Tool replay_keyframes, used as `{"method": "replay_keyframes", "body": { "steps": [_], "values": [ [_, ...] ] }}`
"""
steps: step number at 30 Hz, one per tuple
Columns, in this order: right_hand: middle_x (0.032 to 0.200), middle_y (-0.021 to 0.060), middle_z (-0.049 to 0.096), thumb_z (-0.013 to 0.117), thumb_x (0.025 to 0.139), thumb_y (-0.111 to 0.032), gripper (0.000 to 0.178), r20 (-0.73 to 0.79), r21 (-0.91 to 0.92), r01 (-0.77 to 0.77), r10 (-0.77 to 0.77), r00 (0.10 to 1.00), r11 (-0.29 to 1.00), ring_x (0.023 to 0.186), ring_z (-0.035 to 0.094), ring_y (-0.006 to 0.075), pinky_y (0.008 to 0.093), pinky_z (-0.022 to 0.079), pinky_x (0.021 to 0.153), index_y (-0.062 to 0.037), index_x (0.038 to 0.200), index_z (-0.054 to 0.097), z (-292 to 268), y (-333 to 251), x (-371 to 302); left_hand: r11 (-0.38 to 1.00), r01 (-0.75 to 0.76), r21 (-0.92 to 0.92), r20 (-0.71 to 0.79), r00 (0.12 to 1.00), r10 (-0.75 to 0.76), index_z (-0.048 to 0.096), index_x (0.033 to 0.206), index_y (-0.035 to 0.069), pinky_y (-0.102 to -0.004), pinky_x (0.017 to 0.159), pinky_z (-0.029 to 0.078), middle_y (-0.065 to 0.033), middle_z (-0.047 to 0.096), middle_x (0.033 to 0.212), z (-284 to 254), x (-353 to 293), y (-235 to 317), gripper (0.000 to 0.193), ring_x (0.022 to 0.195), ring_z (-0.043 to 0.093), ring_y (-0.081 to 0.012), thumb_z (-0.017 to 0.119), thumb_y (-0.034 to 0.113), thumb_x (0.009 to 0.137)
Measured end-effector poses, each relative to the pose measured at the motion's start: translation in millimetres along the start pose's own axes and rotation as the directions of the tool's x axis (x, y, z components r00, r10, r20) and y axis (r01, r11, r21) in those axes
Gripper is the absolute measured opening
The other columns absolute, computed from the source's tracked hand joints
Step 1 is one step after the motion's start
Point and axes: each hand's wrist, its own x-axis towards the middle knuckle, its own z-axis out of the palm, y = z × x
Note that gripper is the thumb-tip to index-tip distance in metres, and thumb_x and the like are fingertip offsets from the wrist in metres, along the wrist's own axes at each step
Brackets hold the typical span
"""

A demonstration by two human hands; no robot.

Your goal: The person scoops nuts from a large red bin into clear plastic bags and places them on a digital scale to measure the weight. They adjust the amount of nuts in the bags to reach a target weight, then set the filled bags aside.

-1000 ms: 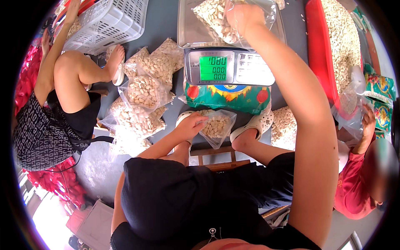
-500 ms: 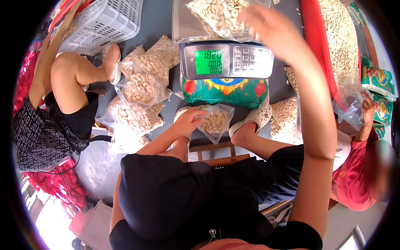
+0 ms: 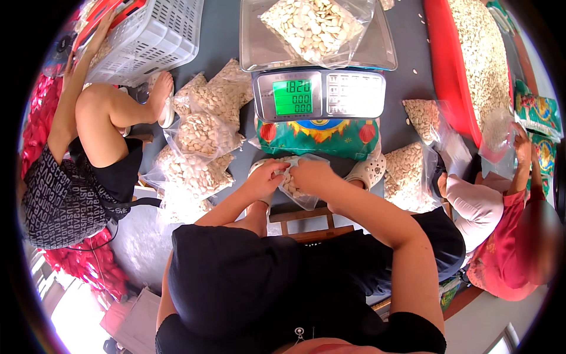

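In the head view, with twelve o'clock straight out from the sitter [image 3: 236, 277], both grips met low at a small bag of pale seeds [image 3: 289, 186], its film clear and crumpled. The left grip [image 3: 263, 179] reached it from eight o'clock, nearly closed, thumb and fingers pinching, as far as I could see, the film at its ten o'clock edge. The right grip [image 3: 314, 177] covered its three o'clock side, back of the hand uppermost; the fingertips were hidden, so I couldn't tell how far open it was or whether it had hold of anything. The right clog [image 3: 370, 169] showed just past it.

At twelve o'clock stood the scale [image 3: 321, 109], a bigger seed bag [image 3: 315, 26] lying on its steel pan [image 3: 377, 50] and a green packet [image 3: 318, 138] on the near side. Filled bags [image 3: 203, 133] were heaped at ten o'clock, a red tray [image 3: 443, 74] at two.

To my eye, that small bag wanted a firm left pinch on film rather than seeds, its mouth uppermost, though I couldn't make out where it opened, and light right fingers, since squeezing thin film might spill the contents
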Motion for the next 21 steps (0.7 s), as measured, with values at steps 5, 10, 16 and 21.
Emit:
{"method": "replay_keyframes", "body": {
  "steps": [5, 10, 16, 21],
  "values": [
    [0.068, 0.0121, 0.063, 0.052, 0.081, -0.013, 0.009, -0.344, -0.241, -0.106, 0.017, 0.939, 0.965, 0.064, 0.065, 0.0331, 0.0429, 0.051, 0.054, -0.0047, 0.083, 0.056, -203.8, -11.8, -6.8, 1.0, -0.022, 0.015, -0.031, 0.999, 0.023, 0.06, 0.119, 0.01, -0.03, 0.065, 0.047, -0.0096, 0.053, 0.097, 0.4, -4.4, -9.2, 0.037, 0.071, 0.055, -0.0184, 0.057, 0.009, 0.082],
    [0.078, 0.0151, 0.066, 0.047, 0.083, -0.009, 0.016, -0.598, -0.427, -0.365, 0.044, 0.8, 0.827, 0.074, 0.066, 0.033, 0.043, 0.051, 0.058, -0.0047, 0.092, 0.059, -298.2, 18.9, 40.2, 0.999, -0.041, -0.003, 0.006, 0.999, 0.041, 0.06, 0.119, 0.011, -0.0312, 0.071, 0.046, -0.0099, 0.054, 0.097, 1.1, -1.4, -2.5, 0.037, 0.077, 0.056, -0.0205, 0.057, 0.009, 0.082],
    [0.097, 0.0154, 0.068, 0.044, 0.088, -0.011, 0.029, -0.312, -0.426, -0.45, 0.339, 0.888, 0.785, 0.088, 0.067, 0.0282, 0.0451, 0.053, 0.066, -0.0045, 0.113, 0.057, -292.1, 51.7, 119.6, 0.998, -0.048, 0.041, 0.048, 0.998, 0.046, 0.06, 0.118, 0.012, -0.0328, 0.075, 0.047, -0.0098, 0.054, 0.098, -2.0, -0.8, -0.3, 0.035, 0.086, 0.058, -0.0236, 0.055, 0.012, 0.083],
    [0.104, 0.0143, 0.067, 0.041, 0.09, -0.014, 0.032, -0.442, -0.428, -0.537, 0.351, 0.826, 0.727, 0.094, 0.065, 0.0285, 0.0436, 0.053, 0.071, -0.0084, 0.118, 0.056, -284.5, 80.7, 137.2, 1.0, -0.019, 0.006, 0.046, 0.999, 0.019, 0.062, 0.115, 0.012, -0.0327, 0.075, 0.047, -0.009, 0.055, 0.097, 0.5, -1.1, -3.1, 0.033, 0.086, 0.058, -0.0229, 0.056, 0.012, 0.083]
  ]
}}
